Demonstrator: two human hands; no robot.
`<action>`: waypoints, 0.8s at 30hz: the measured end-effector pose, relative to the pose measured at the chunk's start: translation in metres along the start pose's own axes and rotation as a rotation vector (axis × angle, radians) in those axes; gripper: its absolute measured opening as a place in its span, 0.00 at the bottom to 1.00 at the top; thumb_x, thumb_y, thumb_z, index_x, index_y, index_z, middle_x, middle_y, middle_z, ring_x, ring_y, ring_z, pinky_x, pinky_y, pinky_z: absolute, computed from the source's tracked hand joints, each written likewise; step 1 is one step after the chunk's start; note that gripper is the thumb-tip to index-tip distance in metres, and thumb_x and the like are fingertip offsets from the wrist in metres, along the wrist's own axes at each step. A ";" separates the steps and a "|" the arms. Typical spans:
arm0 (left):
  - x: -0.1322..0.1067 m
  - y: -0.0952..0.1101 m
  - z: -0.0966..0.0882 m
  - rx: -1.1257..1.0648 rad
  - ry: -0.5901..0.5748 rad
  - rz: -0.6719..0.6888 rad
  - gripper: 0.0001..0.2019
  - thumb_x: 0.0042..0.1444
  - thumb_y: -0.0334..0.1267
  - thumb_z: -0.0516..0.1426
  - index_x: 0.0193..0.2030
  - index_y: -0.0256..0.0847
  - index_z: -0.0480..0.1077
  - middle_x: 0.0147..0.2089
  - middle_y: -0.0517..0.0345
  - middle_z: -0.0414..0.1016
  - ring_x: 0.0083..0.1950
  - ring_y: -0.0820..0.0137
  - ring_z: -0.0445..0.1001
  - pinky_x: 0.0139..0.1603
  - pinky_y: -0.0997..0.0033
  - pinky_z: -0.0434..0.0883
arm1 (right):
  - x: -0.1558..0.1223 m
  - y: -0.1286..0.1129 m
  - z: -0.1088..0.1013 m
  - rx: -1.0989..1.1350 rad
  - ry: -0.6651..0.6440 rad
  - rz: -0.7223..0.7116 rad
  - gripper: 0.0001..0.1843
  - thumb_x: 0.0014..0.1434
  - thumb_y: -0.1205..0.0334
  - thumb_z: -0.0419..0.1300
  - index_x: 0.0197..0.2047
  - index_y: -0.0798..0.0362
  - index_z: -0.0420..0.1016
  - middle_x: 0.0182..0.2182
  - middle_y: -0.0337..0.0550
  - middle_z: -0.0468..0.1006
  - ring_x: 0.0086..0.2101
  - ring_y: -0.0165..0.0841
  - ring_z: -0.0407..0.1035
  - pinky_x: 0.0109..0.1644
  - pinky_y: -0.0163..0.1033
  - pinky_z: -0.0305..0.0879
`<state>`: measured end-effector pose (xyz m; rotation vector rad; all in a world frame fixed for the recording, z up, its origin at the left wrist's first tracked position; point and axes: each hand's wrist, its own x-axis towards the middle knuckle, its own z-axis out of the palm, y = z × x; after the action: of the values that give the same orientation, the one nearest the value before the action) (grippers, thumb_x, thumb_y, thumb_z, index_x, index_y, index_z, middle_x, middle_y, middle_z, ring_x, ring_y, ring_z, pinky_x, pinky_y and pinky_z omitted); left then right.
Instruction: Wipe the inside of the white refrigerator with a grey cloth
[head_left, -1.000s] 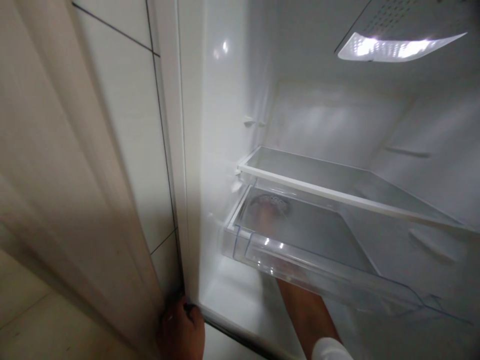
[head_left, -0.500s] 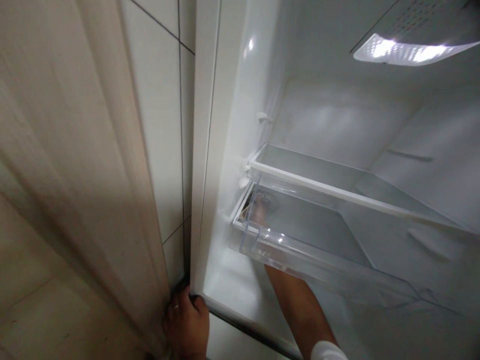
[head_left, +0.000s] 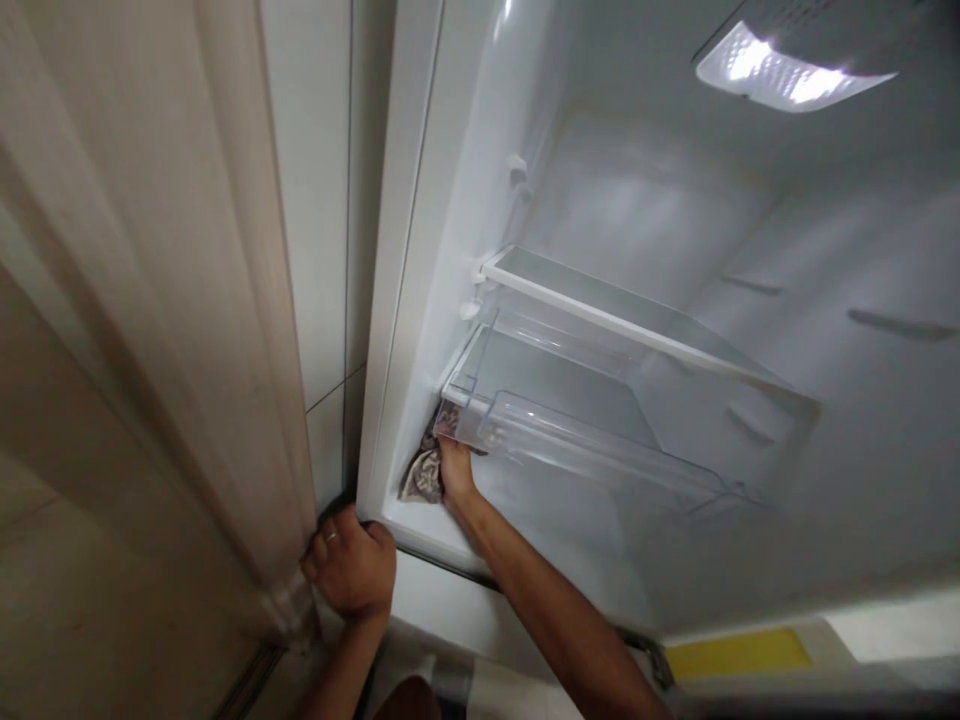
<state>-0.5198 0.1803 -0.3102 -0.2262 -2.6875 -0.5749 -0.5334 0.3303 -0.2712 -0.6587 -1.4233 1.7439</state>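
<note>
— Beige curtain fabric [head_left: 142,300] hangs on the far left, white wall tiles [head_left: 311,200] beside it, then the open white fridge cabinet [head_left: 409,250].

— Why is the left hand [head_left: 349,572] down at the corner?

— It's curled around the cabinet's bottom front edge, probably bracing the person's lean.

— And the right hand [head_left: 454,468]?

— Reaching under the clear plastic drawer [head_left: 570,440], fingers closed on a crumpled grey patterned cloth [head_left: 421,474] pressed into the lower left inner corner, likely because the drawer blocks access from above. A glass shelf with white trim [head_left: 615,315] sits over it, and a ceiling light [head_left: 787,75] glows at the upper right.
</note>
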 end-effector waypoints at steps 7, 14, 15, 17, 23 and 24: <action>0.000 0.005 -0.007 0.088 -0.119 0.050 0.11 0.63 0.34 0.47 0.46 0.35 0.68 0.43 0.44 0.76 0.46 0.55 0.74 0.46 0.57 0.62 | -0.059 -0.021 -0.008 0.047 -0.142 0.155 0.28 0.49 0.37 0.69 0.42 0.53 0.78 0.36 0.42 0.82 0.40 0.39 0.77 0.52 0.44 0.71; 0.001 0.004 -0.010 0.027 -0.148 0.050 0.12 0.65 0.37 0.47 0.47 0.35 0.69 0.44 0.44 0.78 0.48 0.55 0.75 0.50 0.58 0.63 | -0.108 -0.043 -0.026 0.020 -0.151 0.205 0.28 0.45 0.39 0.72 0.37 0.55 0.79 0.33 0.43 0.82 0.37 0.40 0.77 0.48 0.44 0.72; 0.001 0.005 -0.010 0.014 -0.141 0.045 0.13 0.64 0.36 0.48 0.48 0.34 0.69 0.44 0.43 0.78 0.48 0.55 0.75 0.50 0.58 0.63 | -0.111 -0.045 -0.033 0.012 -0.112 0.197 0.27 0.45 0.40 0.72 0.36 0.55 0.79 0.33 0.44 0.82 0.37 0.40 0.77 0.48 0.44 0.72; 0.000 0.005 -0.010 -0.002 -0.133 0.029 0.15 0.63 0.35 0.47 0.51 0.33 0.69 0.45 0.42 0.78 0.48 0.55 0.75 0.51 0.58 0.63 | -0.112 -0.048 -0.053 0.021 0.020 0.189 0.26 0.44 0.41 0.72 0.35 0.55 0.78 0.32 0.43 0.82 0.37 0.40 0.77 0.46 0.43 0.73; 0.002 0.007 -0.012 -0.041 -0.154 -0.017 0.17 0.62 0.35 0.46 0.52 0.31 0.70 0.45 0.40 0.79 0.48 0.53 0.75 0.51 0.57 0.63 | -0.092 -0.063 -0.161 -0.069 0.630 0.090 0.27 0.48 0.41 0.62 0.42 0.56 0.77 0.37 0.48 0.83 0.38 0.40 0.78 0.39 0.41 0.75; 0.002 0.008 -0.013 -0.046 -0.159 -0.022 0.17 0.62 0.35 0.46 0.52 0.31 0.70 0.45 0.39 0.78 0.48 0.53 0.75 0.51 0.56 0.63 | -0.090 -0.064 -0.180 -0.139 0.745 0.057 0.28 0.49 0.41 0.60 0.42 0.57 0.76 0.39 0.51 0.82 0.39 0.41 0.78 0.39 0.42 0.75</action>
<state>-0.5157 0.1820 -0.2959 -0.2652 -2.8347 -0.6514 -0.3246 0.3633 -0.2594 -1.2711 -0.9991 1.2318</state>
